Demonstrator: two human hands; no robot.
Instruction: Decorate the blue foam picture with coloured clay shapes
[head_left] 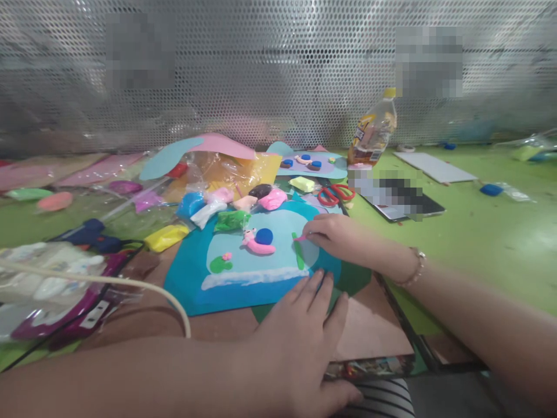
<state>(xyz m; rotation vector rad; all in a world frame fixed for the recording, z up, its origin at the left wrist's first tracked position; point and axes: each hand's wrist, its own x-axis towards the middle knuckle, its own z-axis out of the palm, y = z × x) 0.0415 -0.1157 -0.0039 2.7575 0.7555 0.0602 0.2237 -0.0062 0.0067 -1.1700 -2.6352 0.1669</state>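
A blue paper sheet (183, 290) with a light blue panel (243, 215) lies before me. On the panel are a pink clay snail (261, 249) with a blue shell, a green lily pad (221, 265) with a small pink flower, a green clay stem (298, 252) and a white clay strip (256, 278). My right hand (335, 235) pinches a thin bit of pink clay (300, 238) at the top of the stem. Across the sheet's lower right edge my left hand (300, 337) lies flat, fingers spread and holding nothing.
Several clay packets (237, 219) lie behind the sheet, near red scissors (328, 195). A bottle (374, 130), a phone-like device (398, 197) and a white board (435, 166) stand or lie farther right. On the left are a blue glue gun (89, 235) and a cable (143, 284).
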